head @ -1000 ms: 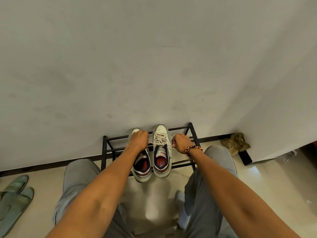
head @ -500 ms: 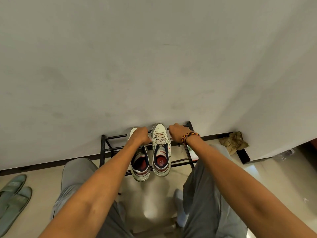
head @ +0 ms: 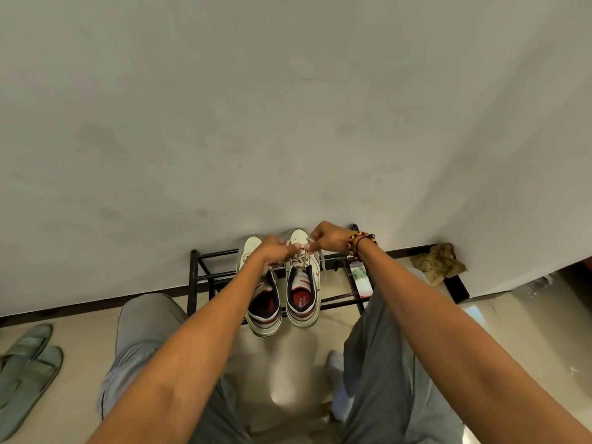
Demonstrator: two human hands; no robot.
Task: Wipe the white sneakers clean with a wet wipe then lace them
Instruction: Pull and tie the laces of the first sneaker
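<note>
The pair of white low-top sneakers with red and navy linings stands side by side on the top rails of a black metal shoe rack (head: 200, 274), toes toward the wall. The right sneaker (head: 302, 283) has its pale cord shoelace (head: 301, 248) drawn up above the tongue, and both hands meet there: the left hand (head: 275, 251) pinches one lace end, the right hand (head: 328, 240) pinches the other, fingers curled close together. Held taut and level like this, the ends look ready to be crossed into a knot, so the lacing of this shoe seems near its finish. The left sneaker (head: 264, 302) lies partly under the left forearm; whether it is laced cannot be told.

The rack keeps the shoes raised within easy reach of the seated person's grey-trousered knees (head: 144, 328). A white and green wipe packet (head: 360, 278) lies on the rack just right of the shoes. Green slippers (head: 27, 363) sit on the floor far left, and a crumpled olive cloth (head: 439, 261) lies by the wall corner. Nothing blocks the hands.
</note>
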